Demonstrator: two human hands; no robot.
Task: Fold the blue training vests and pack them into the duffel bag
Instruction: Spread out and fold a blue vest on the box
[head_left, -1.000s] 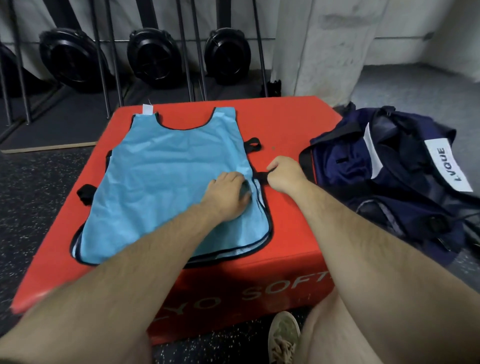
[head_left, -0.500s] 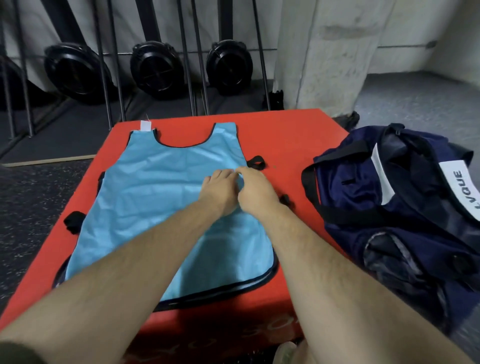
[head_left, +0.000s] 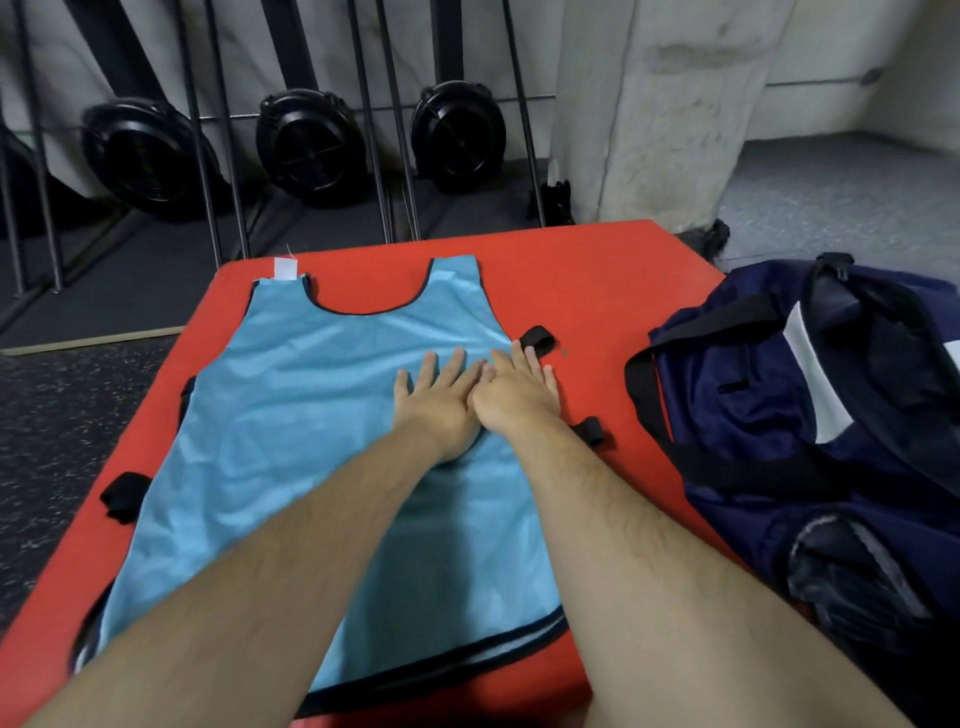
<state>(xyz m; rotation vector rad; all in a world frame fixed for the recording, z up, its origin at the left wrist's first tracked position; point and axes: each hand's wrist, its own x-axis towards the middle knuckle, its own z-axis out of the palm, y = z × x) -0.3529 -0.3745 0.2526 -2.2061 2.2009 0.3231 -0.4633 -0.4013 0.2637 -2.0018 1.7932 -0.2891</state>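
A light blue training vest (head_left: 291, 441) with black trim lies spread flat on a red soft box (head_left: 597, 291), neck opening away from me. Black side straps stick out at both edges. My left hand (head_left: 441, 402) presses flat on the vest's middle, fingers straight. My right hand (head_left: 517, 392) lies flat beside it on the vest's right edge, touching the left hand. A navy duffel bag (head_left: 810, 431) with a white stripe sits to the right of the box, its top slack.
Black round fan housings (head_left: 306, 140) and metal rack bars stand behind the box. A concrete pillar (head_left: 654, 104) rises at the back right. Dark speckled floor (head_left: 47, 415) lies to the left.
My right hand let go of the black side strap and came onto the vest beside my left. Both hands slid up the vest and flattened out.
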